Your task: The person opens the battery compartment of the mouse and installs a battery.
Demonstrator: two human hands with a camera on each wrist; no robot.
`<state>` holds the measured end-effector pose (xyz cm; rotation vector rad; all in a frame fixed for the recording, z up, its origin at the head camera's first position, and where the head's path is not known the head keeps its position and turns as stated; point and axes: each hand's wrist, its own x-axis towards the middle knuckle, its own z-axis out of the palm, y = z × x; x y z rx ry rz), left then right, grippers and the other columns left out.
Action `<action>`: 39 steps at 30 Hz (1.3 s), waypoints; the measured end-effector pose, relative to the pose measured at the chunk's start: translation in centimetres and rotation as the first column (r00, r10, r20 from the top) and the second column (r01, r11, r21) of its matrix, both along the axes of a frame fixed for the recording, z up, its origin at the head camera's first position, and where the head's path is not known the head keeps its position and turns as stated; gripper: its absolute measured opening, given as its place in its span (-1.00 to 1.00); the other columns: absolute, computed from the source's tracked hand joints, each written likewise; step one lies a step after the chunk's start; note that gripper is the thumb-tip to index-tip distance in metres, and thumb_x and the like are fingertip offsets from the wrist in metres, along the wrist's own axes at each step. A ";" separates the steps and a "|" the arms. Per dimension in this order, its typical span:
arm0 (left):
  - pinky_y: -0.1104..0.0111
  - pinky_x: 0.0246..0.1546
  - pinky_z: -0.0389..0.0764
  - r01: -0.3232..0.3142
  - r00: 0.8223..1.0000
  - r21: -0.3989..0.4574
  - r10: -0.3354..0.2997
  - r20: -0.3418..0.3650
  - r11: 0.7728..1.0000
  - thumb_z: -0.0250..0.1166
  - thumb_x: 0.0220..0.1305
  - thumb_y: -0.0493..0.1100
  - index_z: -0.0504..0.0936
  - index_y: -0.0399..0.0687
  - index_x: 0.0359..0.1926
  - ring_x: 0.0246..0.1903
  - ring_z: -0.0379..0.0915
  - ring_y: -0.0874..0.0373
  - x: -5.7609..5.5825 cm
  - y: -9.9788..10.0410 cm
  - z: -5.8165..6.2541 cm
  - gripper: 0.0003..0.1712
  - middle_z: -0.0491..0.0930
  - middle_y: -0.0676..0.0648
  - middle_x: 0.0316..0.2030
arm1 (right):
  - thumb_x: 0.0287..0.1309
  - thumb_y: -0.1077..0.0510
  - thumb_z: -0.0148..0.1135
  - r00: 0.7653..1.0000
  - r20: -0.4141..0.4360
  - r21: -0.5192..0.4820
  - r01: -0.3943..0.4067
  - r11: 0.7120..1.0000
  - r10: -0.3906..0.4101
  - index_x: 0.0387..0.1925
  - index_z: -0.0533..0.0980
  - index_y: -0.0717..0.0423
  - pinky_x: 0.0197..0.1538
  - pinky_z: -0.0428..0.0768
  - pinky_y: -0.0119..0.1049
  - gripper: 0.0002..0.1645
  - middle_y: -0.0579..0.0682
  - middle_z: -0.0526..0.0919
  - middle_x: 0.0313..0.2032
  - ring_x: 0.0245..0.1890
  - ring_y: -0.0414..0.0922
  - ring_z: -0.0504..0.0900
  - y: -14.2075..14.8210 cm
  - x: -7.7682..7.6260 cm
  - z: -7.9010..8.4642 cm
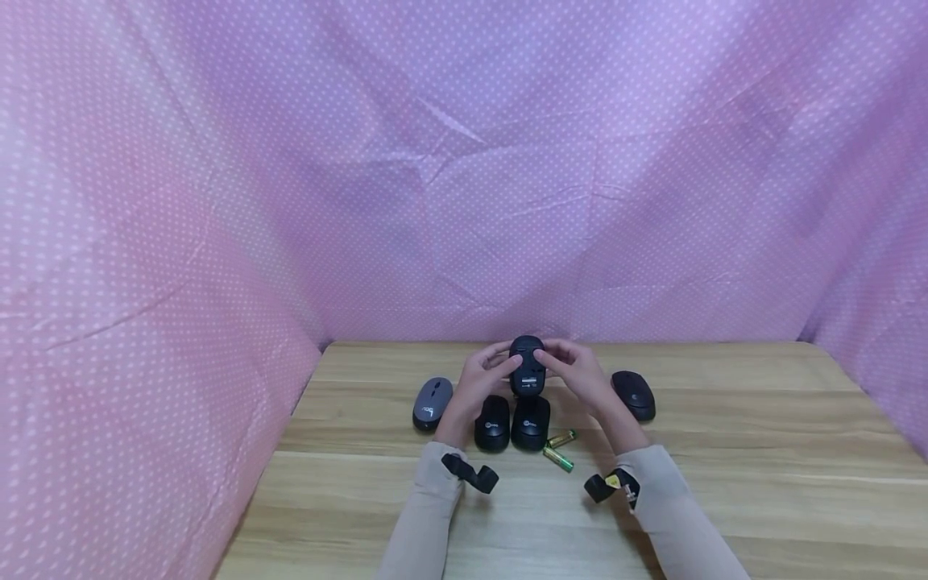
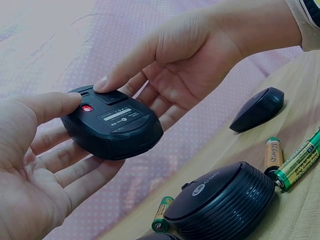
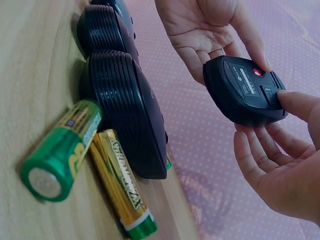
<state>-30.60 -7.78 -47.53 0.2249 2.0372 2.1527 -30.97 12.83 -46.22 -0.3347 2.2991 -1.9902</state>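
A black computer mouse (image 1: 528, 372) is held underside up between both hands, above the table. My left hand (image 1: 480, 380) grips one side, its thumb near the red-glowing sensor window (image 2: 87, 108). On the opposite side my right hand (image 1: 584, 382) grips it, thumb on the small rectangular panel (image 3: 270, 96), fingers beneath. A white label (image 3: 243, 80) shows on the underside. Whether anything lies under the panel is hidden. Below the held mouse stand two black mice side by side, a left one (image 1: 492, 424) and a right one (image 1: 531, 424).
Two green-and-gold batteries, one (image 1: 561, 438) behind the other (image 1: 558, 459), lie right of the black mice. Another green battery (image 2: 162, 214) shows behind a mouse. A grey mouse (image 1: 432, 402) lies left, a black mouse (image 1: 633, 395) right. Pink dotted cloth (image 1: 464, 201) hangs behind the wooden table (image 1: 761, 451).
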 end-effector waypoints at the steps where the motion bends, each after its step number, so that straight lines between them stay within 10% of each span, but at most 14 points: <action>1: 0.00 0.16 0.66 0.000 1.000 -0.001 0.000 0.000 1.000 0.31 0.42 -0.08 0.50 -0.16 0.36 0.09 0.66 -0.02 0.0 0.0 0.0 -0.45 0.61 -0.31 0.21 | 0.42 0.07 0.25 1.000 0.001 0.001 0.001 1.000 -0.001 0.22 0.53 0.32 0.01 0.74 -0.25 -0.50 0.08 0.70 -0.05 -0.15 -0.29 0.67 0.0 0.0 0.0; 39: 0.19 -0.10 0.78 -0.037 0.999 -0.019 0.037 -0.005 0.999 0.31 0.40 0.00 0.56 -0.11 0.32 -0.17 0.77 0.04 0.4 0.4 -0.7 -0.46 0.72 -0.29 0.04 | 0.41 0.12 0.25 1.000 -0.024 0.059 -0.014 0.998 0.015 0.25 0.49 0.34 -0.10 0.74 -0.26 -0.50 0.24 0.62 -0.04 -0.20 -0.22 0.60 0.3 0.5 -0.4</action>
